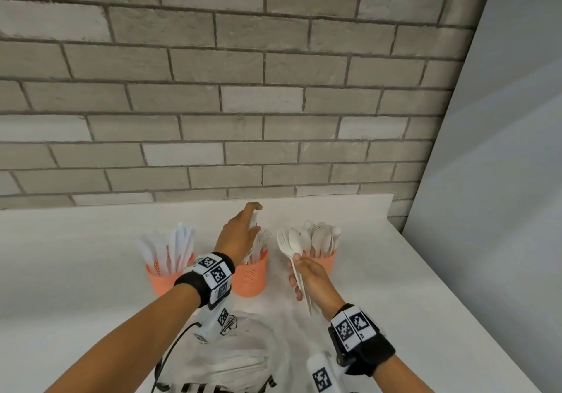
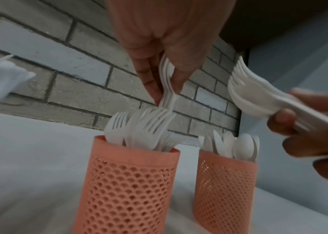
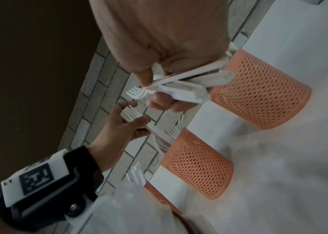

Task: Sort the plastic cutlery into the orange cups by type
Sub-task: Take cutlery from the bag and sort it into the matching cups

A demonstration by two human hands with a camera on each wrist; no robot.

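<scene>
Three orange mesh cups stand in a row on the white counter (image 1: 76,255): a knife cup (image 1: 165,275), a fork cup (image 1: 252,278) and a spoon cup (image 1: 324,262). My left hand (image 1: 254,221) hovers over the fork cup (image 2: 131,182) and pinches a few white forks (image 2: 166,76) by their handles, tines down among the forks standing in it. To the right, in front of the spoon cup (image 2: 225,182), my right hand (image 1: 296,268) grips a mixed bundle of forks and spoons (image 1: 290,243), heads up. The right wrist view shows that bundle (image 3: 181,88) crossed in my fingers.
A clear plastic bag (image 1: 240,353) with more white cutlery lies at the counter's front, between my forearms. A grey brick wall (image 1: 213,103) runs close behind the cups. A grey panel (image 1: 501,149) borders the counter on the right, beyond its slanting edge.
</scene>
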